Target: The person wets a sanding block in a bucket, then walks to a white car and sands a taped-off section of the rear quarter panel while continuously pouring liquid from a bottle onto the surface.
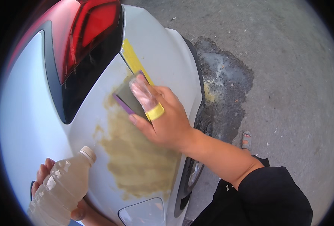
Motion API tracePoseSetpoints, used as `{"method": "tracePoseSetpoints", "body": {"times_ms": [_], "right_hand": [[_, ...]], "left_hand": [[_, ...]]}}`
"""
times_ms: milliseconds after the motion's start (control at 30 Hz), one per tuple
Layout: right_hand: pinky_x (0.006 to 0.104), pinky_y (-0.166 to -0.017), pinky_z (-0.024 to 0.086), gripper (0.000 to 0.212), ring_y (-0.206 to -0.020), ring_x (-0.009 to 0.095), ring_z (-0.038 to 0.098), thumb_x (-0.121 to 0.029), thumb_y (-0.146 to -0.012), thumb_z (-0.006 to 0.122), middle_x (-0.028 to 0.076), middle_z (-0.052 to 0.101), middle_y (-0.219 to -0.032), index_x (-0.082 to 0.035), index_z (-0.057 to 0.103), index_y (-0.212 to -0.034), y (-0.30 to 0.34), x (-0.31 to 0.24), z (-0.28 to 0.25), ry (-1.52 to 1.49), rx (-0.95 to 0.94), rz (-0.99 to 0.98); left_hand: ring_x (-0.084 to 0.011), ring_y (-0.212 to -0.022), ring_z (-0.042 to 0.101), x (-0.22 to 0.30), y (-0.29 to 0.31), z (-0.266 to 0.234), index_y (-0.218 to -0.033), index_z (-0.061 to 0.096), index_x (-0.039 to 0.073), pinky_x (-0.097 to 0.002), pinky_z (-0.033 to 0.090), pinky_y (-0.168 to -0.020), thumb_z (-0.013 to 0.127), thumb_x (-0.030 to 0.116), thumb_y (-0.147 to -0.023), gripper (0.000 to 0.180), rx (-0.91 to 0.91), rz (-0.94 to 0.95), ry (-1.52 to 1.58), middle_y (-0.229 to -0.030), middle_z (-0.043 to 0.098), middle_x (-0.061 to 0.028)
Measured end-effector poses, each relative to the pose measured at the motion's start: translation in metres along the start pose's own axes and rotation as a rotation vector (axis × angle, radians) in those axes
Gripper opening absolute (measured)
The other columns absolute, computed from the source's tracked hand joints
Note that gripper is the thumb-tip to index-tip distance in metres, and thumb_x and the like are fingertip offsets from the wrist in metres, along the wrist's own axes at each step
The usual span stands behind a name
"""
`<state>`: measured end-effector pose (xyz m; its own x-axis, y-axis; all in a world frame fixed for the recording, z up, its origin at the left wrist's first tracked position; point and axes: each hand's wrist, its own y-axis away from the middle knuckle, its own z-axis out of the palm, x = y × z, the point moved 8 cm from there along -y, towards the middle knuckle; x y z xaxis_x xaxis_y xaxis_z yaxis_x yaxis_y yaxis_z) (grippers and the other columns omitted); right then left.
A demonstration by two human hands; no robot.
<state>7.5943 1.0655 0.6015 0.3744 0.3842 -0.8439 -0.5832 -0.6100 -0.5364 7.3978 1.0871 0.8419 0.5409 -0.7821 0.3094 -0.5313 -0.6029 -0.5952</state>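
My right hand (pixel 170 116) presses a sanding block (pixel 126 94) with grey-green sandpaper and a purple edge onto a white car's rear fender (pixel 87 124). One finger of that hand is wrapped in clear plastic and yellow tape. Below the block spreads a dull olive-brown patch of filler (pixel 140 162) with ragged edges. At the lower left my left hand (pixel 42 177) grips a clear plastic bottle (pixel 67 184) of cloudy liquid, tilted with its pale cap toward the panel. The bottle hides part of that hand.
Yellow masking tape (pixel 133 56) runs along the seam above the block. A red tail light (pixel 95 28) is at the upper left, a fuel flap (pixel 144 213) at the bottom. Past the wheel (pixel 193 173), a wet puddle (pixel 227 79) darkens the pavement. My sandalled foot (pixel 246 140) shows.
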Motion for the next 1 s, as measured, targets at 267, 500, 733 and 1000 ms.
{"method": "tracePoseSetpoints", "body": {"times_ms": [267,500,733,1000], "right_hand": [[0.0415,-0.101,0.048,0.059,-0.114,0.038,0.058,-0.018,-0.087,0.074,0.023,0.055,-0.142,-0.001,0.052,-0.139,-0.027,0.000,-0.006,-0.014,0.025,-0.048],[0.0468,-0.090,0.047,0.070,-0.112,0.035,0.055,-0.022,-0.081,0.077,0.017,0.047,-0.151,0.005,0.049,-0.139,0.034,-0.016,-0.011,-0.091,-0.028,0.038],[0.0469,-0.091,0.046,0.073,-0.109,0.036,0.054,-0.022,-0.079,0.078,0.017,0.048,-0.149,0.001,0.048,-0.142,-0.008,-0.008,-0.001,-0.033,0.020,-0.076],[0.0462,-0.089,0.048,0.060,-0.112,0.037,0.054,-0.020,-0.081,0.077,0.018,0.047,-0.150,0.001,0.056,-0.133,-0.041,0.002,-0.003,0.012,0.037,-0.110]], "left_hand": [[-0.0425,-0.130,0.053,0.001,0.000,0.004,-0.149,0.024,0.005,-0.0547,0.040,-0.115,0.068,0.087,-0.064,0.126,-0.015,-0.003,0.017,-0.144,0.047,-0.0238],[-0.0441,-0.135,0.047,-0.002,0.000,-0.006,-0.150,0.031,0.008,-0.0578,0.038,-0.114,0.068,0.082,-0.072,0.113,-0.009,0.044,0.060,-0.148,0.043,-0.0259],[-0.0448,-0.136,0.046,-0.003,-0.002,-0.001,-0.150,0.031,0.010,-0.0578,0.038,-0.114,0.068,0.081,-0.072,0.112,0.001,0.023,0.048,-0.149,0.042,-0.0258],[-0.0443,-0.135,0.048,-0.001,-0.001,0.005,-0.150,0.031,0.010,-0.0575,0.041,-0.113,0.071,0.083,-0.068,0.116,-0.001,0.028,0.047,-0.147,0.044,-0.0250]]}}
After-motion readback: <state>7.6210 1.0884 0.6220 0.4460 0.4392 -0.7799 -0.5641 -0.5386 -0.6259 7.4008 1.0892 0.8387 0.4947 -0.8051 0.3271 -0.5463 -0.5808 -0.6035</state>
